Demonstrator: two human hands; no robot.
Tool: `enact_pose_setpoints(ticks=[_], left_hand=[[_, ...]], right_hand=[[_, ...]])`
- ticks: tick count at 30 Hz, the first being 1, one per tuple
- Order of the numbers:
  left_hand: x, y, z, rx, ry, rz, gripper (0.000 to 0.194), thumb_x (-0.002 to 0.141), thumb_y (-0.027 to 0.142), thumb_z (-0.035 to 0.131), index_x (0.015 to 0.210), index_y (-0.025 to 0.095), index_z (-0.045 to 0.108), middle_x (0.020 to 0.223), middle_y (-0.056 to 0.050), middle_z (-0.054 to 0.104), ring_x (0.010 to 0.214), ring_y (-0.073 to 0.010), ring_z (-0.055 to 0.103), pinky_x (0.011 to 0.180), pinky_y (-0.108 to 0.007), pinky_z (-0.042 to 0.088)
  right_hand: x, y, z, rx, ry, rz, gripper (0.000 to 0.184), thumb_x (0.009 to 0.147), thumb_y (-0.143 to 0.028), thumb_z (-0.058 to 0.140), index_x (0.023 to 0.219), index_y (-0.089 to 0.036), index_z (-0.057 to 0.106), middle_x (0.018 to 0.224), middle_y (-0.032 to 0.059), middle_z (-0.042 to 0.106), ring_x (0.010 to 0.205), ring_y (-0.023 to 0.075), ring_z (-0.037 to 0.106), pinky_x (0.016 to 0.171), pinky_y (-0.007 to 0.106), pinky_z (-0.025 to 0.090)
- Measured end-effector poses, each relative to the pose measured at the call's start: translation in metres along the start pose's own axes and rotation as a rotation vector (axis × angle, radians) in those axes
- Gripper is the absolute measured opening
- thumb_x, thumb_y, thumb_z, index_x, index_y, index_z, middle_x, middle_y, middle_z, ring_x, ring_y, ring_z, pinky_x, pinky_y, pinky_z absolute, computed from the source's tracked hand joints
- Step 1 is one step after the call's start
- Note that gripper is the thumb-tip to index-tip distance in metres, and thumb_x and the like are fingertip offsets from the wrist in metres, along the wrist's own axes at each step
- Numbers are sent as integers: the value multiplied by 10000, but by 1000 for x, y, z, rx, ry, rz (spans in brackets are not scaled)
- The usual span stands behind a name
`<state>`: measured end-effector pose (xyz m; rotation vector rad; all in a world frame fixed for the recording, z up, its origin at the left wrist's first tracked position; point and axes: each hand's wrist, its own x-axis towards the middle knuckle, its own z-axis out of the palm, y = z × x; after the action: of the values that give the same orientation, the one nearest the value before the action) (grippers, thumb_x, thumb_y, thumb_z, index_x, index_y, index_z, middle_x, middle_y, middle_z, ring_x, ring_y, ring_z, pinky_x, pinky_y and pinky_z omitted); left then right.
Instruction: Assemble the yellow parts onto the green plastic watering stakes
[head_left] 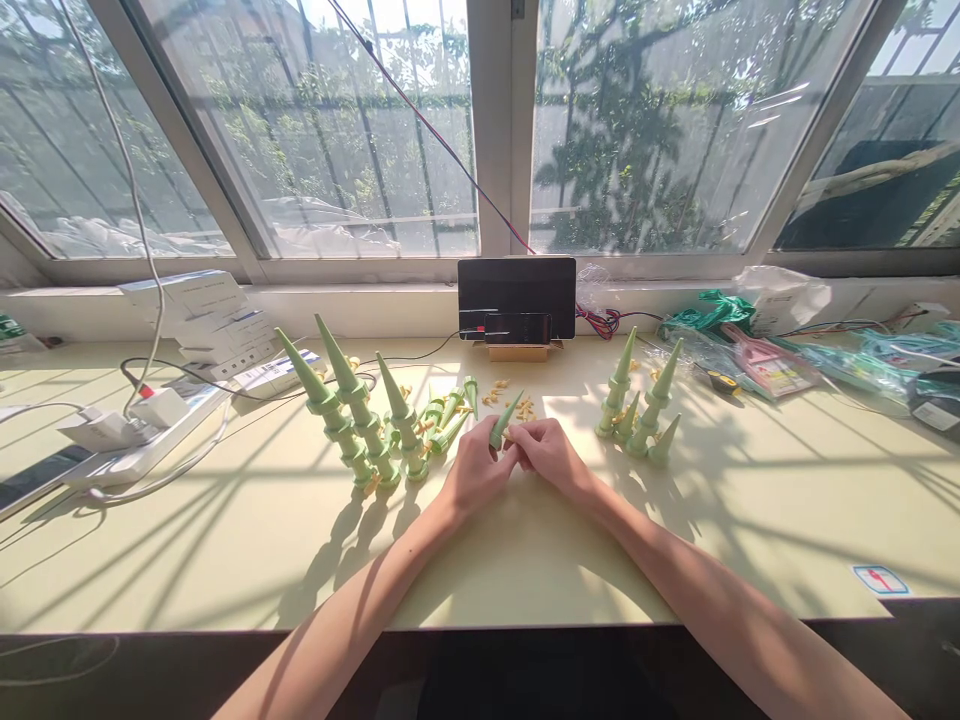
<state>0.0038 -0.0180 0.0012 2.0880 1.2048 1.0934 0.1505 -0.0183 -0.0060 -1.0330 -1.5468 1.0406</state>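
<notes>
Forearms [375, 590] converge. My left hand [478, 462] grips a green cone [506, 420], likely steadying it for my right hand [551, 452], whose hold I can't tell.

Green cone [505, 421], pale yellow table [517, 570]

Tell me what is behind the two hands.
Behind the left hand and right hand, small yellow pieces lie on the table, with a black screen farther back. The patch directly behind the hands and green cone is covered.
</notes>
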Motion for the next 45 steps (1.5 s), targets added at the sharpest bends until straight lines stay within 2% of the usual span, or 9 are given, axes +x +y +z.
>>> enact_pose_setpoints(ticks=[9, 16, 21, 24, 29, 37, 42, 45], left_hand=[[-1, 2, 0, -7, 2, -1, 105, 846, 282, 570, 885, 188, 592, 698, 25, 561, 571, -105, 472, 514, -224, 375], [1, 0, 0, 11, 20, 13, 115, 843, 286, 579, 897, 187, 601, 728, 19, 580, 583, -107, 482, 537, -231, 403], [0, -2, 0, 35, -5, 6, 169, 864, 328, 571, 940, 192, 634, 732, 20, 579, 569, -107, 467, 534, -239, 406], [1, -3, 0, 44, -27, 9, 234, 873, 352, 571, 1023, 197, 662, 819, -1, 643, 613, -116, 508, 561, -243, 426], [3, -8, 0, 126, -5, -1, 370, 851, 413, 610, 1138, 185, 662, 938, -31, 691, 629, -118, 532, 613, -261, 457], [4, -8, -2, 124, -26, -9, 388, 854, 401, 593, 1153, 170, 678, 952, -39, 713, 569, -103, 544, 607, -260, 470], [3, -3, -6, 94, -36, -109, 389, 871, 399, 567, 1175, 185, 681, 954, -28, 710, 466, -70, 460, 547, -257, 435], [3, -4, -6, 65, -33, -110, 326, 885, 391, 553, 1122, 210, 685, 971, -17, 709, 452, -62, 414, 520, -252, 404]], right_hand=[[3, 0, 1, 141, -25, 105, 418, 875, -385, 508, 535, -166, 610, 408, -24, 478, 390, 88, 384, 420, 231, 299], [4, 5, 2, 105, -19, 99, 414, 880, -415, 508, 554, -173, 591, 417, -28, 480, 388, 89, 397, 413, 229, 311], [6, 4, 0, 140, 58, 83, 234, 818, -350, 569, 695, -162, 634, 462, -31, 526, 406, 106, 450, 416, 233, 371], [6, 2, -2, 92, 92, 65, 184, 802, -323, 576, 731, -162, 628, 486, -29, 543, 422, 111, 471, 422, 231, 384], [7, 4, -6, -54, 101, 10, 201, 841, -322, 544, 731, -172, 620, 522, -28, 551, 443, 109, 491, 444, 224, 394], [6, 7, -10, -156, 92, 2, 197, 867, -305, 512, 771, -177, 627, 537, -28, 552, 455, 120, 500, 469, 236, 409], [6, 3, -11, -255, 129, -67, 180, 873, -288, 511, 831, -172, 643, 737, 31, 680, 552, 137, 561, 549, 260, 444], [6, 2, -11, -298, 142, -110, 150, 871, -259, 515, 828, -179, 635, 797, 42, 709, 648, 155, 611, 615, 263, 457]])
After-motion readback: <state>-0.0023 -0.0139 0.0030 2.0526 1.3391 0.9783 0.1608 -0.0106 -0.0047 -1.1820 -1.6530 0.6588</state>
